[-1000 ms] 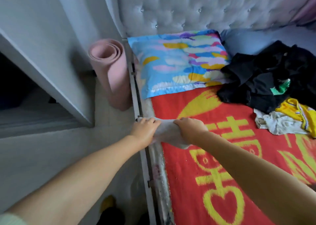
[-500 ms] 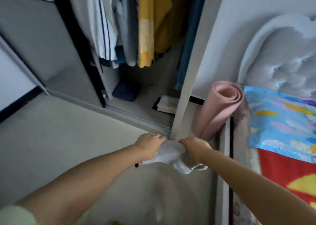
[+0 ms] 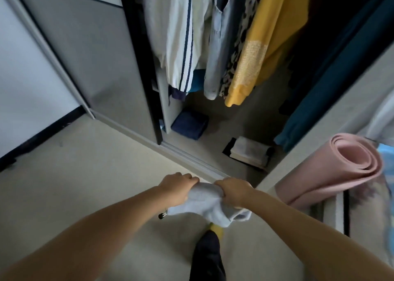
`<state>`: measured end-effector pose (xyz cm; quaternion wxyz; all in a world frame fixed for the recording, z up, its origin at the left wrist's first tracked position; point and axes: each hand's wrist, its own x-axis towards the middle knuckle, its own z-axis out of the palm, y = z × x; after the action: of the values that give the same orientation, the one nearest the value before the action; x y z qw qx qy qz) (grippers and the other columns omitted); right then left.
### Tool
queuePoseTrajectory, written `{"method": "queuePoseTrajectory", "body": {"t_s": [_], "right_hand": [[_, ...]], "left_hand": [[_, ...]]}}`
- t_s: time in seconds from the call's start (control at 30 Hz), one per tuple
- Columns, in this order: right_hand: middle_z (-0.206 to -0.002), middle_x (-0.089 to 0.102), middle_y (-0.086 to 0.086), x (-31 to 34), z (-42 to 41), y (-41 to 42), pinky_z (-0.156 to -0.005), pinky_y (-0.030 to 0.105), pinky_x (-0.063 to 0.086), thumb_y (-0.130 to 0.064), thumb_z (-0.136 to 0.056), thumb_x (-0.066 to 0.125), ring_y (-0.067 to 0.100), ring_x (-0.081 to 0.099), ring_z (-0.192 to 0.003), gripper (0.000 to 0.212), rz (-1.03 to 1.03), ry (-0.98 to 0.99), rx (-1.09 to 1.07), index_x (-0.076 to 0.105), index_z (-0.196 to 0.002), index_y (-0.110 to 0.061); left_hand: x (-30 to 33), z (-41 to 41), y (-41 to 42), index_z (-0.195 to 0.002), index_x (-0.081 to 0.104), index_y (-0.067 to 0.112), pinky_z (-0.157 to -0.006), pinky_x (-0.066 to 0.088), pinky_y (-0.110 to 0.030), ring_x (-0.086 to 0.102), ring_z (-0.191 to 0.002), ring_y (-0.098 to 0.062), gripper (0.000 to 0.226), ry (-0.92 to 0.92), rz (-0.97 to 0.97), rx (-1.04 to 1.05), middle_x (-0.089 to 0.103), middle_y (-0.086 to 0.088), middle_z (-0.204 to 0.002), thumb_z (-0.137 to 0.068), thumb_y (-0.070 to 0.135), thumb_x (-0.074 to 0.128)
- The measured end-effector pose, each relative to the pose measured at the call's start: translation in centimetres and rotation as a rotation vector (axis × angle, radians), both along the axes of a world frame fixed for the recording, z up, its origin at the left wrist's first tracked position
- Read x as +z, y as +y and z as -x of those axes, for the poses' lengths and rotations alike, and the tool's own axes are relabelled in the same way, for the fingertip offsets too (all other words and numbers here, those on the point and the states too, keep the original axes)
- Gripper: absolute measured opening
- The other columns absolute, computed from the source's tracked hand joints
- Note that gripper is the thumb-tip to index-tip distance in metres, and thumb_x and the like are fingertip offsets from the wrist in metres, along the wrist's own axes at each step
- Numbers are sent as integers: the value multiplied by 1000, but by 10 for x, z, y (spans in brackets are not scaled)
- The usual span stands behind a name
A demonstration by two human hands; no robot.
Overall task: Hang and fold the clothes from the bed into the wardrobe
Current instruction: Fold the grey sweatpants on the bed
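Observation:
A folded white garment (image 3: 210,204) is held out in front of me over the floor. My left hand (image 3: 178,186) grips its left end and my right hand (image 3: 233,192) grips its right end, fingers curled over the cloth. Ahead stands the open wardrobe (image 3: 211,152), with several clothes hanging in it: a white jacket with blue stripes (image 3: 179,35), a yellow top (image 3: 262,46) and a teal garment (image 3: 332,71). A folded navy item (image 3: 190,124) and a folded pale stack (image 3: 249,151) lie on the wardrobe floor. The bed is almost out of view at the right edge.
The grey sliding door (image 3: 85,56) covers the wardrobe's left half. A rolled pink mat (image 3: 339,169) leans at the right beside the wardrobe's side panel (image 3: 315,127). My foot in a dark sock (image 3: 207,257) stands on the pale floor (image 3: 85,184).
I have turned from the bed to the wardrobe and moved closer to it, carrying the white garment in both hands. The grip on it is the same.

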<state>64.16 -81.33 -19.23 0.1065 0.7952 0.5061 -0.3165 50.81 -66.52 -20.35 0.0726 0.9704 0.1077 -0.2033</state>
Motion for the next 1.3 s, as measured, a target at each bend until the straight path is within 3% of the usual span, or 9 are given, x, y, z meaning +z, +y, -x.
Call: {"method": "queuePoseTrajectory", "body": {"t_s": [0.1, 0.27, 0.57, 0.77, 0.87, 0.93, 1.03, 1.13, 1.3], "right_hand": [[-104, 65, -2, -36, -50, 29, -89, 36, 48, -25, -85, 49, 20, 59, -97, 12, -13, 103, -55, 59, -92, -23], [-124, 60, 7, -99, -151, 92, -95, 32, 40, -25, -96, 45, 26, 54, -115, 31, 23, 178, -114, 59, -121, -13], [-131, 55, 13, -214, -338, 206, -91, 29, 41, -15, -94, 52, 30, 52, -120, 41, -86, 20, -326, 50, -135, -12], [-146, 43, 7, -321, -464, 263, -108, 27, 31, -21, -99, 42, 23, 44, -131, 49, -365, -337, -362, 32, -147, -16], [-140, 49, 5, -401, -502, 279, -105, 41, 40, -31, -92, 42, 29, 52, -122, 53, -430, -516, -388, 37, -144, -30], [-148, 38, -1, -454, -504, 285, -112, 52, 27, -38, -91, 41, 29, 42, -132, 58, -402, -614, -460, 27, -147, -40], [-156, 20, 0, -551, -487, 291, -114, 59, 16, -29, -95, 43, 33, 22, -142, 62, -314, -554, -520, 16, -150, -37], [-143, 47, 8, -621, -446, 289, -96, 72, 29, -47, -60, 79, 51, 44, -125, 87, -256, -503, -492, 40, -136, -27], [-127, 55, 9, -657, -426, 284, -73, 77, 39, -54, -23, 88, 55, 59, -103, 111, -292, -530, -592, 47, -122, -27]], "left_hand": [[-24, -48, 32, -133, 43, 24, -77, 50, -39, 57, -102, -28, 52, 81, 79, 5, 54, -4, -122, -84, 7, 49], [-80, -157, 99, -128, 47, 21, -81, 51, -40, 57, -103, -29, 49, 194, 183, -1, 56, -6, -120, -82, 5, 49], [-221, -368, 222, -145, 32, 24, -101, 41, -38, 47, -126, -30, 54, 48, 133, -22, 44, -9, -143, -94, 19, 47], [-315, -502, 279, -142, 38, 21, -93, 42, -36, 48, -121, -30, 49, -293, -137, -117, 45, -8, -140, -94, 28, 50], [-403, -547, 301, -141, 40, 24, -98, 39, -51, 43, -124, -36, 54, -509, -268, -115, 45, -7, -140, -90, 28, 57], [-461, -563, 309, -122, 59, 21, -80, 49, -56, 55, -106, -38, 50, -632, -305, -127, 61, -7, -118, -74, 29, 71], [-573, -561, 317, -113, 52, 24, -73, 54, -57, 48, -104, -34, 43, -613, -312, -147, 61, -5, -110, -71, 25, 46], [-650, -528, 317, -117, 47, 27, -74, 50, -61, 42, -115, -31, 46, -700, -343, -232, 54, -1, -123, -72, 24, 38], [-665, -512, 321, -122, 47, 29, -76, 51, -59, 40, -121, -30, 59, -738, -233, -260, 44, 0, -131, -68, 25, 68]]}}
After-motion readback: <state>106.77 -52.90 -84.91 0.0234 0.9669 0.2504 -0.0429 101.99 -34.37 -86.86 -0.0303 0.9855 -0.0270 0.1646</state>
